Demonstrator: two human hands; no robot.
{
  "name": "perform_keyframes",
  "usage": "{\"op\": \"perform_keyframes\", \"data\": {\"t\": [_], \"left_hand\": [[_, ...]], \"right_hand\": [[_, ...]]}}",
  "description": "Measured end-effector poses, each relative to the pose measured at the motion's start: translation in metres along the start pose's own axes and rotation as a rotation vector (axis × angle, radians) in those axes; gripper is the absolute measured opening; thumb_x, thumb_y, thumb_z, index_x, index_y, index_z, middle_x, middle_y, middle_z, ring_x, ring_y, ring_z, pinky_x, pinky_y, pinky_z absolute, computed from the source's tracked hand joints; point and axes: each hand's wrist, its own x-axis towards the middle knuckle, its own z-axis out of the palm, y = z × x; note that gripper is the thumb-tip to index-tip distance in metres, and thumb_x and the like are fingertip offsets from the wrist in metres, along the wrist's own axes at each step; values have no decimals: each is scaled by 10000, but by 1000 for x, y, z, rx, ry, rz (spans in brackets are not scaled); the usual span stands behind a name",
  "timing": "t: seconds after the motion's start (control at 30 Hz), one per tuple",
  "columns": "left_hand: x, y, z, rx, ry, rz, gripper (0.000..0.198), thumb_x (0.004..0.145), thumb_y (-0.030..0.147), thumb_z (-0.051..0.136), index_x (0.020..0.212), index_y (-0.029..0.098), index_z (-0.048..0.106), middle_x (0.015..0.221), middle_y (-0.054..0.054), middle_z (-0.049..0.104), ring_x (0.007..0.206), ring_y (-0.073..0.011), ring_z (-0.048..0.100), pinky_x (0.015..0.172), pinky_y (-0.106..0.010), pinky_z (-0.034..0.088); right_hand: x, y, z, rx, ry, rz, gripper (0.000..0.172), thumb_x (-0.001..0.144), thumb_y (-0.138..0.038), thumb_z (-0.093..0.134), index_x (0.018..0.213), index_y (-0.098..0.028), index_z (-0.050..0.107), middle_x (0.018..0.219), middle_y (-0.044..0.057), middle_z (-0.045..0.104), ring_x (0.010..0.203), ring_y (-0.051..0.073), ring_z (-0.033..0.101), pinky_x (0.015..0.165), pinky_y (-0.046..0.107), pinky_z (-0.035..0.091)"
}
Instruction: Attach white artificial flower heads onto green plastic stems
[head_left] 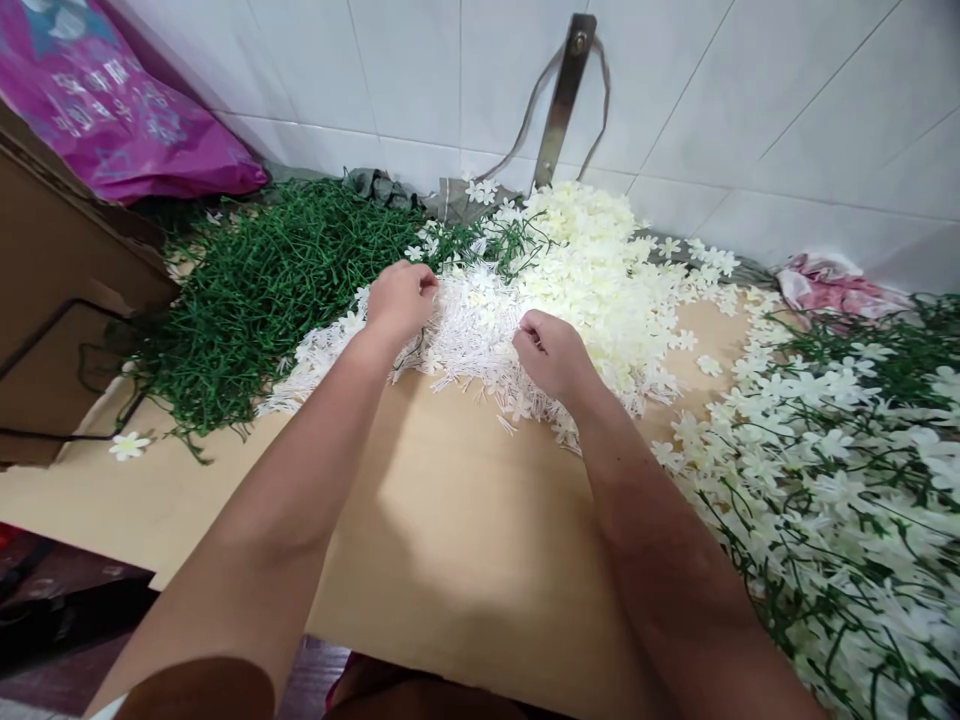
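My left hand [403, 298] is closed, its fingertips curled together above the heap of thin white stamen pieces [469, 345]. What it pinches, if anything, is too small to make out. To the right, my right hand [556, 352] is closed as well, resting over the same white heap by its right part; its fingertips are hidden. Left of my left hand lies a big pile of green plastic stems [277, 270]. Behind and beside my right hand rises a mound of pale yellow-white artificial petals [592, 260].
Many white flowers on green stems [840, 500] cover the right side. A cardboard sheet [465, 520] lies under everything. At left stand a cardboard box [60, 300] and a purple bag [142, 120]. A metal bar [564, 100] leans on the tiled wall. A pink-white cloth [832, 285] sits at back right.
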Motion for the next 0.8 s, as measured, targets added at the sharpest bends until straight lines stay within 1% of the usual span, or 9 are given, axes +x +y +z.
{"op": "perform_keyframes", "data": {"t": [0.03,0.1,0.2,0.3,0.43,0.5,0.6,0.7,0.8], "left_hand": [[0,-1,-2,-5,-3,0,216,823,233,539,934,193,720,1025,-85,663,951,-234,608,839,-339,463],[-1,-1,-4,20,-60,15,226,805,273,579,966,196,717,1040,-90,658,967,-246,608,853,-349,465],[-3,3,1,107,-131,50,241,785,247,593,982,190,718,1039,-106,660,1042,-285,599,899,-376,457],[-4,8,3,104,-65,55,239,821,218,529,971,180,711,1059,-113,662,1086,-290,589,930,-390,450],[-1,2,-12,14,105,-12,202,838,249,522,946,194,683,1056,-91,664,1054,-270,595,960,-407,436],[-1,-4,-21,-85,167,-54,157,830,256,539,909,200,662,975,-73,674,963,-237,610,930,-390,453],[-6,-9,-26,-374,171,-128,93,803,200,558,867,189,625,797,-44,641,772,-177,602,800,-345,497],[-22,-5,-21,-693,104,-184,101,772,121,552,834,184,602,703,-9,573,627,-123,545,663,-288,495],[-44,6,-15,-899,2,-239,103,771,107,540,793,187,601,663,11,540,546,-92,482,562,-240,450]], "right_hand": [[0,1,0,15,10,-6,230,749,-128,462,585,-218,328,572,-36,383,546,104,333,567,275,261],[0,4,2,49,20,-20,171,735,-130,493,617,-210,398,614,-25,443,572,108,385,584,272,302],[0,5,3,87,25,-49,98,736,-148,520,666,-198,473,675,-1,517,619,120,451,617,279,355],[-1,4,4,106,15,-54,85,752,-173,532,676,-194,499,685,9,543,630,123,469,631,285,381],[-1,3,4,167,1,-11,59,754,-198,572,729,-193,519,680,-2,569,606,112,479,637,287,407],[-1,3,5,193,5,-5,48,756,-194,572,743,-191,525,679,-6,578,601,107,492,646,287,423],[0,6,7,186,3,-35,44,789,-194,531,751,-184,550,696,9,594,626,117,525,657,294,443],[0,6,10,151,21,-81,91,804,-185,505,750,-172,578,810,55,621,711,139,561,685,306,471],[-1,1,15,132,33,-131,102,807,-169,505,752,-171,591,875,72,623,773,146,565,733,314,489]]}}
